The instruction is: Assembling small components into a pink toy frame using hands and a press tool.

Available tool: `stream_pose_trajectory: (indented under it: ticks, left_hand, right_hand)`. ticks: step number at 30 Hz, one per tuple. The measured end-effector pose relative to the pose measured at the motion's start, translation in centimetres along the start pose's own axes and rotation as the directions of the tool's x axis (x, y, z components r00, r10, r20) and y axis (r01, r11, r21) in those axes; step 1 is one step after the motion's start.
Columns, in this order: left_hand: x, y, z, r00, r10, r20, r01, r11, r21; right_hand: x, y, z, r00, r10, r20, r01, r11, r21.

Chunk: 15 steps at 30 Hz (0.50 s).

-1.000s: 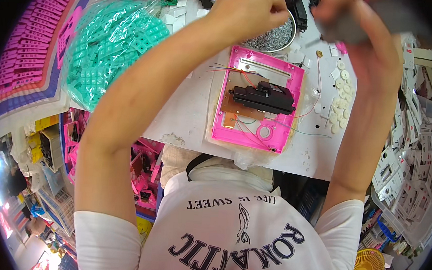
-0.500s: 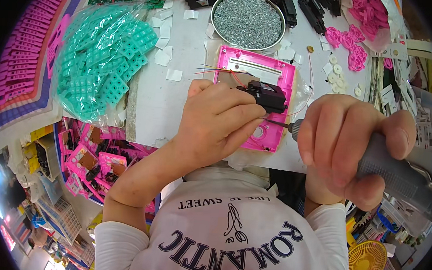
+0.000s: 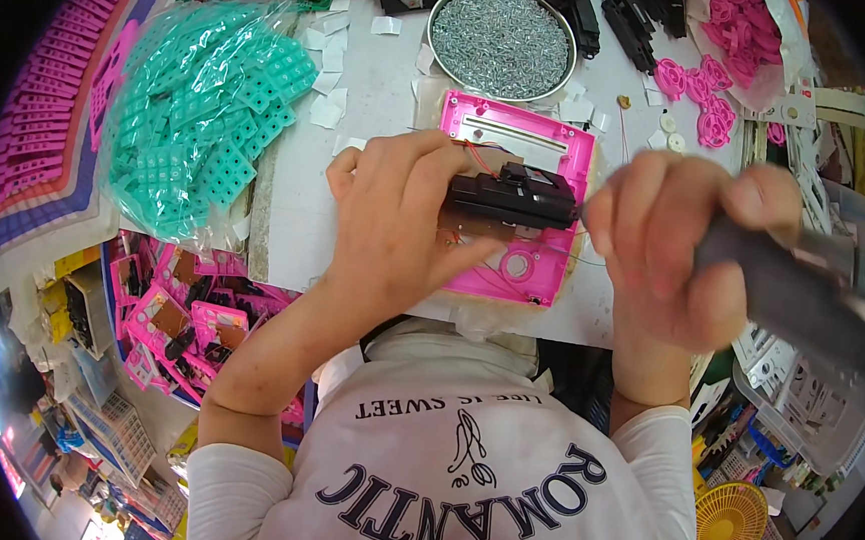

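Note:
A bright pink plastic casing point(image 3: 549, 288) lies on the worktable with a brown board and thin red wires in it. Across it sits a black plastic module point(image 3: 528, 201). My left hand point(image 3: 387, 207) is around the module's left end, its index finger on the far side and its thumb stretched along the near side over the board. Beyond the casing's right edge, my right hand point(image 3: 659, 251) is closed round a grey electric screwdriver point(image 3: 783, 284). Motion blurs that hand and the tool, and the driver's bit cannot be made out.
A round metal dish of small screws point(image 3: 502, 42) stands behind the casing. To the left lies a clear bag of turquoise keypads point(image 3: 213, 104), with a bin of pink assemblies point(image 3: 193, 324) below. Pink loop-shaped parts point(image 3: 710, 99) and white discs point(image 3: 675, 143) are at the right.
My left hand has drawn back to the left from the driver's tip, its thumb now spread, showing more of the module. The right hand and screwdriver have lifted away, moving slightly up and left.

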<state>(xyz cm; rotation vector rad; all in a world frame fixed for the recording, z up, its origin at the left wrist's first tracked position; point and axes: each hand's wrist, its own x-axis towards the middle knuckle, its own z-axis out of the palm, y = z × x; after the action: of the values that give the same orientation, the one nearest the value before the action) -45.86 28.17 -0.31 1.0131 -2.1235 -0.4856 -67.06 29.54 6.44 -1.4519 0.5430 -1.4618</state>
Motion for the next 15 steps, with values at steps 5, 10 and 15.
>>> stream_pose_trajectory:
  ticks: [5, 10, 15]
  left_hand:
    - [-0.3, -1.4, 0.2, 0.994, 0.055, 0.092, -0.061, 0.995, 0.074]
    - [-0.1, -1.5, 0.2, 0.994, 0.075, 0.075, -0.079, 0.995, 0.054]
    - [-0.3, -1.8, 0.5, 0.993, 0.112, 0.04, -0.114, 0.993, 0.041]
  right_hand:
    - [1.0, 2.4, 0.1, 0.999, 0.007, -0.034, -0.009, 0.999, -0.047]
    - [1.2, 3.4, 0.7, 0.999, 0.022, -0.026, -0.024, 0.998, -0.05]
    - [0.8, 3.7, 1.0, 0.998, 0.048, -0.034, -0.05, 0.998, -0.05]
